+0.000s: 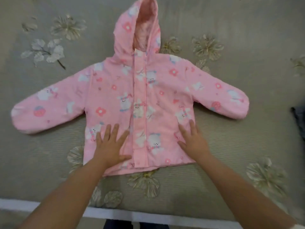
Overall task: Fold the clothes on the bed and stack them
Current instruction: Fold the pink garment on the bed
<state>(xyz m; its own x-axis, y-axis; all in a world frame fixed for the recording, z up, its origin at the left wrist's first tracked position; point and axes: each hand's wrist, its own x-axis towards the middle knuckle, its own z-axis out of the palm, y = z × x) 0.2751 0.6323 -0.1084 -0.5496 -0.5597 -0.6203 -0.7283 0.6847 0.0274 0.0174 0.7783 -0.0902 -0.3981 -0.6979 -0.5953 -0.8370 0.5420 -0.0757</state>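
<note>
Jacket (148, 100) flat on floral, seemingly quilted bedspread (49, 154).

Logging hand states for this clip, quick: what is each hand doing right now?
Left hand: open, fingers spread, flat on the jacket.
Right hand: open, fingers straight, flat on the jacket.

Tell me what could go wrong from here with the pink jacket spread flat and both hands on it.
1. Both hands, left hand and right hand, press only the lower front of the pink jacket; the sleeves and hood lie spread out and may fold unevenly.
2. The jacket looks padded, so folds may spring open.
3. Its hem lies near the bed edge; it might slide off.
</note>
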